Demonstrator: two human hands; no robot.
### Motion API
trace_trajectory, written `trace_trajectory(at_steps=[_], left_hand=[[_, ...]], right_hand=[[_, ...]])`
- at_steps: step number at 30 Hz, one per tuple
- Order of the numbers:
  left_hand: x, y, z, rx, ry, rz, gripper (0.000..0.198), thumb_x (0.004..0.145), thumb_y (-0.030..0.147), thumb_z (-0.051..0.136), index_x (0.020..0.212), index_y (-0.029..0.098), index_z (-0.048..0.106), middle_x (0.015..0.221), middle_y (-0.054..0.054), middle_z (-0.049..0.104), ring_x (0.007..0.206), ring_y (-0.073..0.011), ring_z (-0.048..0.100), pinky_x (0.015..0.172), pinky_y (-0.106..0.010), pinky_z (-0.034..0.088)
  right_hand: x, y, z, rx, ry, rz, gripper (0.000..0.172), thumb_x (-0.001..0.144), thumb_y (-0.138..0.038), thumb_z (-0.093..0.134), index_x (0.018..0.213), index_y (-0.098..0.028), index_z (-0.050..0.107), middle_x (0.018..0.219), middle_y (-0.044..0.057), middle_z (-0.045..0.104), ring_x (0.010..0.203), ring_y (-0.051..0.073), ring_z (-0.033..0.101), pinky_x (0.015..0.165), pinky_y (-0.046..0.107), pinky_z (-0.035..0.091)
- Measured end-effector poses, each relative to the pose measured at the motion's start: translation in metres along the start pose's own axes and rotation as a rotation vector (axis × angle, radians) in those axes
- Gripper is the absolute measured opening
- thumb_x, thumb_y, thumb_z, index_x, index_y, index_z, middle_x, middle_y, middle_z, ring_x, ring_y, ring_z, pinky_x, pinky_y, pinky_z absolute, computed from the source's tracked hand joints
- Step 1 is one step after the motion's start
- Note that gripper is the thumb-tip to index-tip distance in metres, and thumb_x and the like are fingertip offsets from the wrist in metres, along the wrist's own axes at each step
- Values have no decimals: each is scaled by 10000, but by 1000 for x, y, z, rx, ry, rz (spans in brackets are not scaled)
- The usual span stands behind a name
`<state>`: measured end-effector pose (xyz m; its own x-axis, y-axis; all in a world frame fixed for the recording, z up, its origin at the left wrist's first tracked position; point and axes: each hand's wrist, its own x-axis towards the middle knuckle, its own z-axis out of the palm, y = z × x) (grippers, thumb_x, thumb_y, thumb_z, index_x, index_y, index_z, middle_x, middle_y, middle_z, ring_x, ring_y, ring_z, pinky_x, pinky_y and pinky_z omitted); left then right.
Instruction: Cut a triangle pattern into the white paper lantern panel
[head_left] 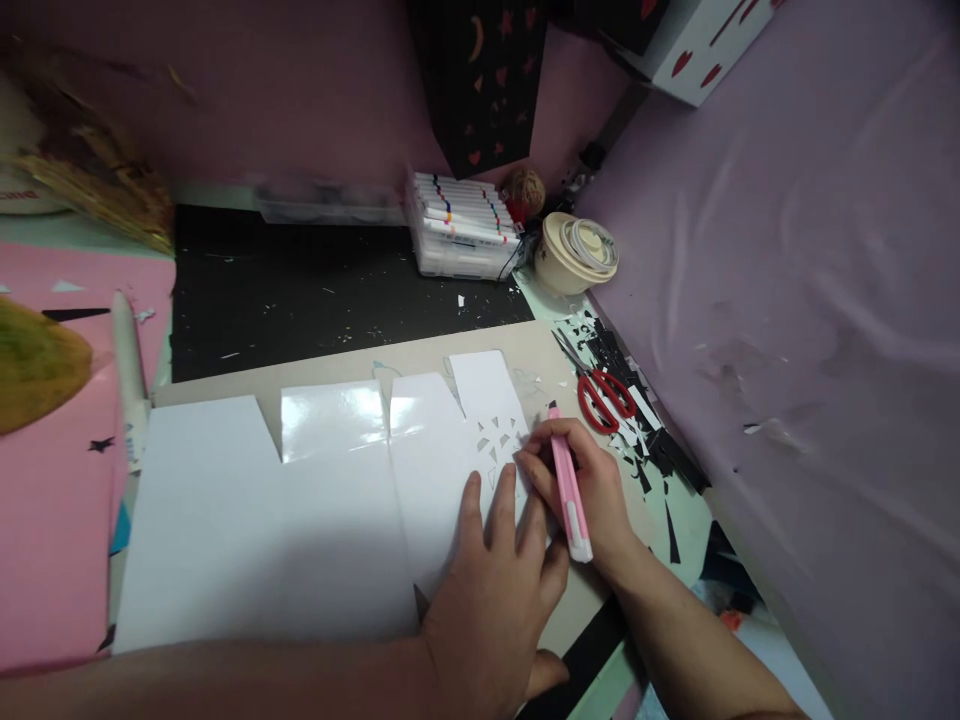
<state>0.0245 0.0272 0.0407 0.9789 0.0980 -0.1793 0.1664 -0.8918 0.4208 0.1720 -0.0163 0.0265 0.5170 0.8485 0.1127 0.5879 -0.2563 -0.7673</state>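
A white glossy card sheet [300, 500] with flaps along its far edge lies flat on a beige board [420, 352]. Small triangular holes are cut in its right panel [499, 440]. My left hand [495, 590] lies flat on the sheet, fingers spread, pressing it down just below the cut-outs. My right hand [589, 480] grips a pink craft knife [568, 485] like a pen, its tip at the sheet next to the cut-outs.
Red-handled scissors [604, 395] lie among black paper scraps at the right. A box of markers [461, 225], a ball of twine [523, 190] and a cream bowl [574, 255] stand at the back. Pink paper [52, 520] and a white tube [129, 365] lie left.
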Motion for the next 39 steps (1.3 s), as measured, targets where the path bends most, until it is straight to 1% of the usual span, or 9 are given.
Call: trace_trajectory(at_steps=[5, 12, 17, 24, 28, 32, 35, 38, 39], left_hand=[[0, 1, 3, 24, 22, -1, 784, 794, 696, 574, 1427, 240, 496, 1576, -200, 310, 1455, -507, 147, 1106, -747, 166], [1, 3, 13, 67, 99, -13, 852, 749, 732, 596, 1435, 239, 486, 1556, -209, 350, 1448, -513, 171, 1101, -750, 151], [1, 3, 18, 78, 160, -11, 843, 717, 740, 623, 1400, 255, 530, 1539, -207, 380, 1440, -514, 198, 1093, -743, 174], [1, 4, 21, 87, 231, -11, 856, 679, 745, 655, 1365, 241, 571, 1501, -203, 443, 1420, -517, 247, 1086, -740, 196], [2, 4, 25, 95, 278, -15, 903, 665, 760, 653, 1396, 242, 540, 1520, -200, 417, 1415, -516, 262, 1088, -736, 192], [1, 5, 29, 102, 314, -13, 921, 652, 761, 663, 1400, 237, 539, 1532, -201, 397, 1413, -525, 257, 1089, -740, 168], [1, 4, 32, 99, 338, -12, 908, 650, 773, 653, 1383, 246, 559, 1523, -196, 414, 1418, -529, 243, 1088, -744, 151], [1, 3, 32, 95, 355, -8, 895, 651, 777, 647, 1368, 245, 574, 1514, -198, 424, 1413, -533, 254, 1081, -745, 160], [1, 2, 32, 99, 356, 1, 885, 661, 771, 644, 1363, 236, 578, 1510, -203, 427, 1408, -527, 273, 1083, -735, 175]], right_hand=[[0, -1, 2, 23, 17, 43, 210, 791, -155, 675, 940, -254, 566, 809, -8, 661, 686, 148, 628, 639, 266, 511], [-1, -2, 3, 153, 16, 118, 193, 800, -210, 700, 932, -242, 564, 778, -15, 658, 662, 133, 627, 629, 253, 517], [-1, -2, 4, 203, -9, 100, 198, 803, -186, 698, 946, -247, 574, 782, -22, 656, 669, 125, 632, 642, 246, 524], [0, -3, 3, 158, -24, 51, 180, 802, -197, 702, 932, -235, 583, 783, -12, 664, 671, 133, 635, 636, 258, 533], [2, -3, 4, 152, 77, 66, 183, 798, -204, 705, 909, -235, 563, 769, -23, 648, 659, 127, 623, 627, 251, 519], [5, 2, 1, 101, 175, 20, 179, 799, -234, 706, 904, -230, 560, 781, -17, 644, 680, 139, 628, 661, 275, 517], [12, 13, -9, -34, 421, -80, 182, 797, -252, 713, 913, -220, 576, 837, 1, 643, 739, 153, 625, 732, 309, 510], [22, 28, -24, -67, 689, -138, 216, 796, -266, 716, 934, -214, 559, 839, 0, 624, 759, 160, 614, 775, 341, 501], [25, 32, -29, -54, 723, -137, 225, 798, -262, 713, 947, -213, 551, 829, -4, 621, 754, 160, 616, 775, 344, 502]])
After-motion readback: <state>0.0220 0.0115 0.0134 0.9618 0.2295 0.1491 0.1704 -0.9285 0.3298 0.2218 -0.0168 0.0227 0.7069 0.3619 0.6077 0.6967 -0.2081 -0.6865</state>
